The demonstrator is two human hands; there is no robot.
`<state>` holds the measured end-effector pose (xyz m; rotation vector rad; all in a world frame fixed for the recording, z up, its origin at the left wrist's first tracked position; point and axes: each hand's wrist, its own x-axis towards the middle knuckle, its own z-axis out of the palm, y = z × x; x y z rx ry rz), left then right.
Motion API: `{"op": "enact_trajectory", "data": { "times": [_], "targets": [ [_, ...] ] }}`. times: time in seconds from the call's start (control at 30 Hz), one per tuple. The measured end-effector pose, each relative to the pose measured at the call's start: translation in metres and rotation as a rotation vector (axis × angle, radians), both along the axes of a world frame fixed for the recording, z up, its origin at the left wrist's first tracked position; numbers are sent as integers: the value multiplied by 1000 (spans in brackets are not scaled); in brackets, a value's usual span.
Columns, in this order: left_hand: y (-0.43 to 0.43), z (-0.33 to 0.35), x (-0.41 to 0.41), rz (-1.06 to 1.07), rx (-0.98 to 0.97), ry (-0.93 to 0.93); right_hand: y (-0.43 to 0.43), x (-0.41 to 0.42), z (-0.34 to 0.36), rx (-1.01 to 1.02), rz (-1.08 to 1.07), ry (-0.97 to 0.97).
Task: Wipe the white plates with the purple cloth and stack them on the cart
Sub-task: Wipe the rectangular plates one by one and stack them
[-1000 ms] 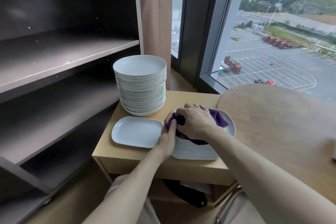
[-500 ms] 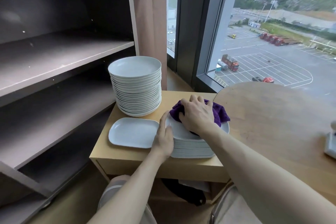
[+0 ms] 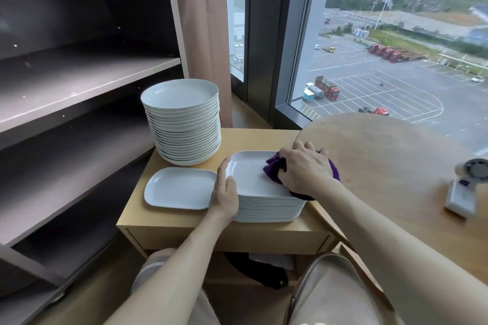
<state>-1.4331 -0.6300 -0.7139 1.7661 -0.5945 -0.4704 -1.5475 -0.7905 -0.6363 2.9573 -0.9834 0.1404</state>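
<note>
**STEP IN HAND: WIPING THE TOP PLATE OF THE SQUARE STACK**

The top plate [image 3: 249, 175] is white and square. It lies on the square-plate stack [image 3: 266, 210] at the near right of the cart [image 3: 184, 220]. The purple cloth [image 3: 272, 169] is bunched on the plate's 3 o'clock side, and part of it hangs over that rim. The right hand [image 3: 303, 169] grips the cloth with curled fingers and presses it down onto the plate.

The left hand [image 3: 224, 192] braces the stack at 9 o'clock with its thumb along the top plate's rim. Its fingers are hidden, so a pinch cannot be confirmed.

A single square plate [image 3: 179, 187] lies flat on the cart just beside the stack at 9 o'clock. The round-plate stack [image 3: 182, 121] stands at 11 o'clock. A round table [image 3: 383, 153] adjoins the cart at 3 o'clock.

Assessment: the wipe is under way, and most of the plate's face is exposed at 9 o'clock.

Next move, by judgement:
1. Sweep the cloth across to the 9 o'clock rim.
2. Lift the top plate clear without dragging the plates under it.
3. Set it squarely on the single plate.
</note>
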Motion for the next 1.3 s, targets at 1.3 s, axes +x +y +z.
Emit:
{"op": "enact_trajectory", "data": {
  "times": [1.3],
  "targets": [
    [10, -1, 9, -142, 36, -57, 26, 61, -18, -60, 75, -143]
  ]
}}
